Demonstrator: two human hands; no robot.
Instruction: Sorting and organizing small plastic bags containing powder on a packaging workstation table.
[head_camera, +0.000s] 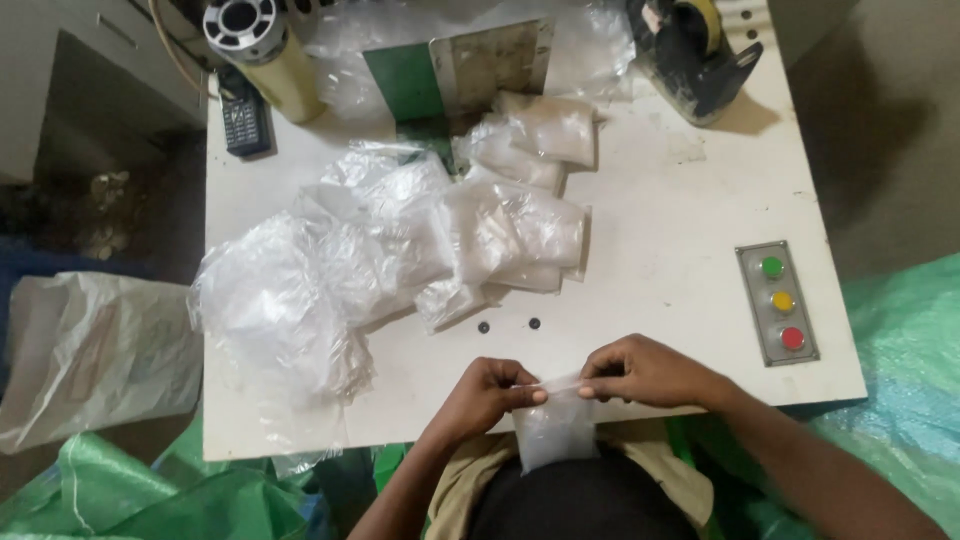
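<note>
Small clear bag (553, 430), top edge pinched by left hand (487, 393), right hand (645, 370), fingers closed

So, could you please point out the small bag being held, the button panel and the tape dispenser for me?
Small bag (555, 430): head view, on its filled body below the hands.
Button panel (778, 302): head view, on the yellow middle button.
Tape dispenser (692, 52): head view, on its dark body.
</note>
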